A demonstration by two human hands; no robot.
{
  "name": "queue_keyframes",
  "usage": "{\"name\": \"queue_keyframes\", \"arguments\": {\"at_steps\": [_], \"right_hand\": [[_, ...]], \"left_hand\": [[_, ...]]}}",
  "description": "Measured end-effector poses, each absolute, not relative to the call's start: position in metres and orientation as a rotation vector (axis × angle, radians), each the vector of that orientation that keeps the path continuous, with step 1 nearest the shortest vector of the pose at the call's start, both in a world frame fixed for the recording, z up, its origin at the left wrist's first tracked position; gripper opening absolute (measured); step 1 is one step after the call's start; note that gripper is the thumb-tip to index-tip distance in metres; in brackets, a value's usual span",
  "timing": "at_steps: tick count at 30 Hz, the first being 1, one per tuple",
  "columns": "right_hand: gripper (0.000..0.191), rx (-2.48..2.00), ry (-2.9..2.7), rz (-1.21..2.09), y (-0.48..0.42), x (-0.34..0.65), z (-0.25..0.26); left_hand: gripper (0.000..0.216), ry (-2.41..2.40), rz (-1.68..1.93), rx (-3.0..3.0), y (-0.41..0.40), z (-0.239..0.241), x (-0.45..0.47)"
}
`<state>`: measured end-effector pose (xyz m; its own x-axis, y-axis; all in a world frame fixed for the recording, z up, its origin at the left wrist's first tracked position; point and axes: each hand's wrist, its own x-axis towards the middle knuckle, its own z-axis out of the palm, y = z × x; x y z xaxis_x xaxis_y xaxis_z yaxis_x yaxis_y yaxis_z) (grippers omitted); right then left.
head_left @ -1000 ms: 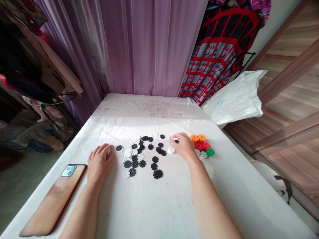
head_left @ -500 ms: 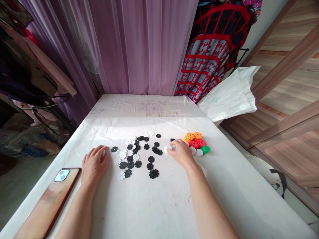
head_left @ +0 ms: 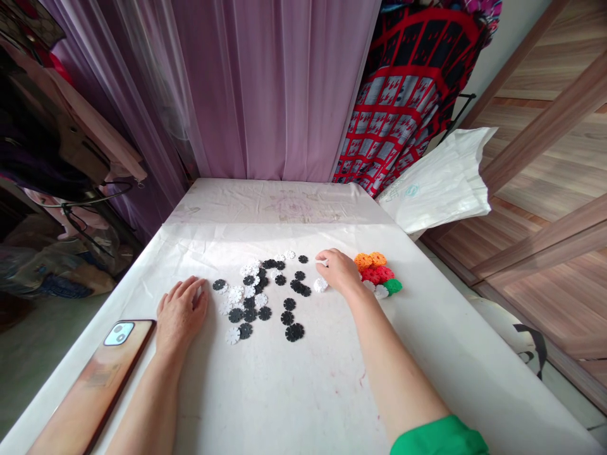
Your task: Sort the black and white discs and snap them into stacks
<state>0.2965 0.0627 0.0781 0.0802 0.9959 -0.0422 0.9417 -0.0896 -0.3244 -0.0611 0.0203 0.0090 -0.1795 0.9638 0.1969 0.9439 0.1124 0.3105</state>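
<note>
White plastic, seen nearly edge-on: one white disc [head_left: 322, 261] sat pinched between thumb and forefinger of my right hand [head_left: 340, 272], right of centre in the frame; half a second earlier those fingertips had been lower, down at the white pile [head_left: 320, 285]; now they had lifted away from it, up the frame, and the pile lay uncovered just below; whether the disc came from it, I could not tell.

Also changed: a black disc visible beside my fingertips before was now out of sight, perhaps behind the hand; my green sleeve [head_left: 441, 436] had come into the lower right corner.

Meaning for the work, as I judged it: one piece in the grasp, not yet set down; the rest lay loose.

Left hand [head_left: 183, 313] rested on the white table [head_left: 275, 392] at left of centre, much as before, fingers loosely bent; pale patch by the thumb, too small to say whether I held anything; phone [head_left: 102, 373] lower left.

Mixed black and white discs [head_left: 249, 294] lay mid-frame, some overlapping; black discs [head_left: 294, 332] ran down their right side; orange discs [head_left: 363, 261], red discs [head_left: 377, 274] and a green one clustered beyond my right wrist, toward the right of the frame.
</note>
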Motion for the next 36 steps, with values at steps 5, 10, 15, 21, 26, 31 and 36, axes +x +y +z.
{"name": "queue_keyframes", "arguments": {"at_steps": [5, 10, 15, 21, 26, 31, 36], "right_hand": [[0.038, -2.078, -2.226, 0.284, 0.102, 0.262, 0.077], [0.039, -2.106, -2.309, 0.305, 0.118, 0.242, 0.071], [0.031, -2.096, -2.311, 0.297, 0.120, 0.233, 0.067], [0.028, -2.099, -2.191, 0.310, 0.102, 0.259, 0.082], [0.021, -2.116, -2.107, 0.344, 0.063, 0.305, 0.092], [0.020, -2.143, -2.143, 0.347, 0.039, 0.321, 0.088], [0.023, -2.152, -2.155, 0.339, 0.034, 0.315, 0.084]], "left_hand": [[0.043, 2.307, 0.593, 1.957, 0.019, 0.008, -0.060], [0.044, 2.298, 0.584, 1.969, 0.018, 0.008, -0.060], [0.045, 2.315, 0.568, 1.955, 0.018, 0.010, -0.059], [0.044, 2.301, 0.562, 1.968, 0.018, 0.011, -0.059], [0.042, 2.305, 0.599, 1.969, 0.020, 0.010, -0.059], [0.043, 2.287, 0.606, 1.985, 0.021, 0.010, -0.059], [0.044, 2.292, 0.595, 1.994, 0.020, 0.010, -0.060]]}}
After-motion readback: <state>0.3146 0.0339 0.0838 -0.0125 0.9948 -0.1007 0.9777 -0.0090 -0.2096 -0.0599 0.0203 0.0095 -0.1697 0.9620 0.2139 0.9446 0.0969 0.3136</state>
